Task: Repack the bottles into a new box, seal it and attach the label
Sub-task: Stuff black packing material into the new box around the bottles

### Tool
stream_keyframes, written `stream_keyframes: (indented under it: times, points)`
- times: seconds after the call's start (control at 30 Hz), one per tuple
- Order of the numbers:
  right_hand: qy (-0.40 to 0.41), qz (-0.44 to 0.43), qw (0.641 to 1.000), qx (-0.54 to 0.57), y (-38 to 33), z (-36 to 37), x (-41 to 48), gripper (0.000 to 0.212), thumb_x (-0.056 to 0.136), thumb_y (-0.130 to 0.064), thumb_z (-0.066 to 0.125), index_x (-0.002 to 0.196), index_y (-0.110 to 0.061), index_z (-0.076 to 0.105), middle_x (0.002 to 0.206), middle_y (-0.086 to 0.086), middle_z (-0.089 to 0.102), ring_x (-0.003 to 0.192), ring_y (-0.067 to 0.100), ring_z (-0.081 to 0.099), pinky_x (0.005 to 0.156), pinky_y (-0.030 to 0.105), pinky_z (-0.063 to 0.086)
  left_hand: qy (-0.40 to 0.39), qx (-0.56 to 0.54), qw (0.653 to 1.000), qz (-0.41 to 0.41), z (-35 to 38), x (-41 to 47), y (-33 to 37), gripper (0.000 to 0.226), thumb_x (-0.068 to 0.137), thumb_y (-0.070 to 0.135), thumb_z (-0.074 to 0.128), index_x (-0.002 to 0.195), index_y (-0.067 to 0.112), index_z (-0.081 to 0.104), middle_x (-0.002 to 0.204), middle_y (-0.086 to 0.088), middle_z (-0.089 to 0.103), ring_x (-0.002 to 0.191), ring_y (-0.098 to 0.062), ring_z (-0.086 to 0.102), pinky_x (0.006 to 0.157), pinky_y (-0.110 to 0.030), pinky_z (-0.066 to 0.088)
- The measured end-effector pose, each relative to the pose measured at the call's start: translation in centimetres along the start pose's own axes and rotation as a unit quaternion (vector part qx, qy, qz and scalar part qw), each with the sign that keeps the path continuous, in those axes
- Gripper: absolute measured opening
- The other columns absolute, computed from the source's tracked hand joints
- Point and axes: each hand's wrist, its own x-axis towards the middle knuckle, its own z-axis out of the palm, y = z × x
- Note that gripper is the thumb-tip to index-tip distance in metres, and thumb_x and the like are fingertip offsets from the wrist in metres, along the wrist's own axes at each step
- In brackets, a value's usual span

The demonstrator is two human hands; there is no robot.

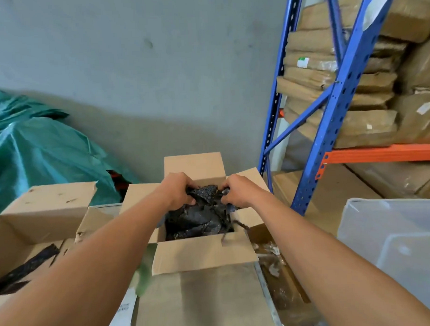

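At centre of view, an open cardboard box point(203, 254), four flaps folded outward, the far flap standing upright before the grey wall point(132, 56). Filling the opening, crumpled dark speckled wrapping point(199, 219), its top raised above the rim. On the upper left of that wrapping, the left grip point(178, 191), fingers curled round a fold and pinching it. On the upper right, the right grip point(235, 192), fingers likewise curled into the same wrapping and clutching it. Both placed near each other over the far half of the opening, not touching. Contents beneath the wrapping hidden; bottles not discernible. Just beside the box on the left, a second open carton point(40, 212), worn and marked, with dark strips point(27, 269) lying in its bottom. Behind that carton, a heaped green tarpaulin point(38, 144) against the wall. Right of the box, scraps of clear film point(273, 256), then a translucent plastic tub point(394, 242) at the lower right edge. At rear right, a blue rack upright point(329, 115) with diagonal bracing and an orange beam point(379, 153). On the shelf above the beam, stacked brown-wrapped parcels point(363, 123), some bearing small white labels. Below the beam, flat cardboard point(332, 190) on the lower level.
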Motion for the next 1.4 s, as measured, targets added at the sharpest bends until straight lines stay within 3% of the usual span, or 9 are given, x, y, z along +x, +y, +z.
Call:
stream_keyframes:
  times: [0.17,0.33,0.47,0.6,0.73,0.9,1.03,1.23,1.4]
  points:
    - [-0.044,0.016,0.999,0.002,3.2,4.5,8.5,0.046,0.095,-0.016,0.068,0.14,-0.016,0.061,0.137,0.01,0.063,0.119,0.028,0.062,0.092,0.031,0.047,-0.023,0.007,0.999,-0.042,5.6,7.1,-3.8,0.052,0.082,0.027,0.083,0.131,0.017,0.068,0.13,-0.004,0.068,0.12,-0.027,0.061,0.104,-0.034,0.047]
    - [-0.073,0.04,0.997,0.007,6.0,9.5,15.2,0.046,0.098,-0.021,0.066,0.143,-0.014,0.058,0.131,0.013,0.067,0.118,0.032,0.063,0.093,0.033,0.05,-0.038,0.006,0.997,-0.07,11.1,12.7,-7.1,0.043,0.087,0.025,0.077,0.129,0.023,0.069,0.123,-0.003,0.072,0.114,-0.025,0.065,0.097,-0.034,0.051]
    - [-0.082,0.033,0.996,-0.005,6.9,12.0,18.4,0.051,0.096,-0.03,0.071,0.141,-0.011,0.056,0.127,0.01,0.067,0.118,0.03,0.061,0.087,0.034,0.048,-0.053,0.001,0.996,-0.077,14.4,14.8,-8.6,0.054,0.093,0.026,0.07,0.144,0.024,0.054,0.137,-0.006,0.064,0.125,-0.027,0.058,0.104,-0.036,0.047]
    - [-0.1,0.046,0.994,-0.028,7.4,14.1,19.7,0.077,0.099,-0.039,0.063,0.16,-0.013,0.022,0.162,0.014,0.027,0.148,0.033,0.032,0.114,0.046,0.038,-0.146,0.046,0.984,-0.09,16.4,15.5,-9.3,0.081,0.104,0.037,0.05,0.162,0.026,-0.005,0.169,-0.013,0.002,0.154,-0.034,0.01,0.124,-0.044,0.018]
    - [-0.26,0.059,0.963,-0.038,7.8,16.3,20.4,0.073,0.109,-0.035,0.042,0.162,-0.034,-0.008,0.169,0.01,-0.019,0.156,0.035,-0.011,0.125,0.054,0.012,-0.288,0.04,0.946,-0.147,18.9,16.8,-10.0,0.074,0.108,0.041,0.034,0.158,0.029,-0.019,0.166,-0.011,-0.023,0.153,-0.04,-0.011,0.124,-0.054,0.008]
    - [-0.381,0.103,0.908,-0.141,9.7,18.4,21.1,0.084,0.107,-0.034,0.046,0.158,-0.039,-0.02,0.167,0.012,-0.024,0.155,0.04,-0.008,0.125,0.055,0.011,-0.373,0.016,0.913,-0.166,21.4,18.3,-10.5,0.08,0.108,0.031,0.038,0.155,0.029,-0.027,0.166,-0.01,-0.023,0.154,-0.038,-0.008,0.124,-0.054,0.009]
    - [-0.351,0.09,0.921,-0.141,9.9,18.2,21.3,0.1,0.101,-0.036,0.062,0.158,-0.039,-0.021,0.166,0.013,-0.025,0.155,0.04,-0.008,0.125,0.055,0.013,-0.4,0.031,0.899,-0.176,22.5,18.5,-11.1,0.087,0.107,0.031,0.042,0.151,0.031,-0.033,0.165,-0.01,-0.025,0.154,-0.037,-0.011,0.123,-0.055,0.008]
    - [-0.359,0.089,0.92,-0.128,10.3,19.8,21.6,0.09,0.106,-0.026,0.053,0.156,-0.047,-0.019,0.166,0.011,-0.028,0.154,0.037,-0.016,0.125,0.057,0.009,-0.427,0.063,0.886,-0.172,23.6,18.8,-11.3,0.085,0.107,0.038,0.038,0.151,0.031,-0.033,0.163,-0.009,-0.03,0.153,-0.036,-0.018,0.123,-0.056,0.005]
    - [-0.323,0.087,0.935,-0.118,9.9,18.7,21.4,0.094,0.102,-0.023,0.062,0.159,-0.045,-0.009,0.169,0.012,-0.018,0.156,0.037,-0.005,0.125,0.053,0.016,-0.389,0.023,0.909,-0.149,23.0,18.7,-12.0,0.094,0.104,0.04,0.05,0.153,0.035,-0.03,0.165,-0.011,-0.026,0.153,-0.038,-0.014,0.123,-0.056,0.008]
